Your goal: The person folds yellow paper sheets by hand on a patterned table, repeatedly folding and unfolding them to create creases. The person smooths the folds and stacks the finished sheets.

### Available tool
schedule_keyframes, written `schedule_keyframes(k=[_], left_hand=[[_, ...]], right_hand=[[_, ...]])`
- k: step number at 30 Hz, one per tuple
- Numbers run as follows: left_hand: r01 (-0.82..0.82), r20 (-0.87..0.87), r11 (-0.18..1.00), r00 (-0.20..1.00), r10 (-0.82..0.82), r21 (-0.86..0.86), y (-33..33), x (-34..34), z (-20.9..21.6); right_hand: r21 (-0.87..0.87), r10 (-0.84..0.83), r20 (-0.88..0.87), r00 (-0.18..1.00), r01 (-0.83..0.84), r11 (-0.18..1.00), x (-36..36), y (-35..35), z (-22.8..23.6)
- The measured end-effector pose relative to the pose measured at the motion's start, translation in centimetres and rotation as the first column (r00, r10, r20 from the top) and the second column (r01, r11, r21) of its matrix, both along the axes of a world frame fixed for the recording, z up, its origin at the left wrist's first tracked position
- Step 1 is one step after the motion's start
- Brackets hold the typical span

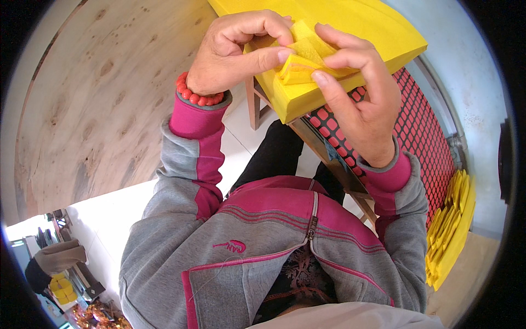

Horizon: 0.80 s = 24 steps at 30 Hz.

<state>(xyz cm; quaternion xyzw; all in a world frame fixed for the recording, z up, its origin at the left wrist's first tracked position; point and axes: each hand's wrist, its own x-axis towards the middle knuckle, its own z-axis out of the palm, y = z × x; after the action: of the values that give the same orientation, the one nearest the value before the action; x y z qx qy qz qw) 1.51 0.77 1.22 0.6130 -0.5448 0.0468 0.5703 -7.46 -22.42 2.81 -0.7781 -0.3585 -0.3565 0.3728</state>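
Observation:
A small folded piece of soft yellow cloth-like material (308, 50) is held up between my two hands, its layered edges turned toward me. My left hand (233, 49), with a red bead bracelet at the wrist, pinches its left side between thumb and curled fingers. On the other side my right hand (366, 82) grips it, the thumb at the lower corner and the fingers bent over the top. Just beneath and behind lies a thick stack of flat yellow sheets (378, 30). Some of my left fingertips are hidden behind the folds.
A large plywood panel (98, 104) fills the left. Wooden legs (253, 104) stand under the yellow stack. A red-and-black patterned surface (413, 120) lies right, with a pile of yellow folded pieces (450, 230) beyond it. Assorted items, including a yellow object (63, 289), sit lower left.

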Motion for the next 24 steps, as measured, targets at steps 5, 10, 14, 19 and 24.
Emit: schedule_keyframes(k=[5, 10, 14, 19, 24], left_hand=[[-0.119, -0.326, 0.985, 0.943, 0.073, -0.122, -0.3, -0.7, -1.1], [-0.069, -0.350, 0.942, 0.935, -0.054, -0.329, -2.1, -0.8, -1.6], [-0.072, -0.281, 0.962, 0.960, -0.006, -0.265, -1.5, -0.4, -1.4], [0.053, -0.135, 0.996, 0.989, -0.062, -0.069, 0.0, -0.2, -0.7], [0.145, -0.041, 0.986, 0.988, -0.149, -0.085, -0.1, 0.1, 0.1]], right_hand=[[0.000, -0.029, 0.076, 0.997, 0.029, 1.000, -0.1, 0.0, 0.0], [-0.061, -0.010, 0.073, 0.997, 0.014, 0.998, -0.1, -0.1, 0.1], [-0.062, -0.026, 0.053, 0.998, 0.030, 0.998, -0.1, 0.0, -0.1], [-0.025, -0.016, 0.012, 1.000, 0.016, 1.000, -0.1, 0.1, -0.4], [0.005, -0.003, -0.004, 1.000, 0.003, 1.000, 0.0, 0.2, -0.5]])
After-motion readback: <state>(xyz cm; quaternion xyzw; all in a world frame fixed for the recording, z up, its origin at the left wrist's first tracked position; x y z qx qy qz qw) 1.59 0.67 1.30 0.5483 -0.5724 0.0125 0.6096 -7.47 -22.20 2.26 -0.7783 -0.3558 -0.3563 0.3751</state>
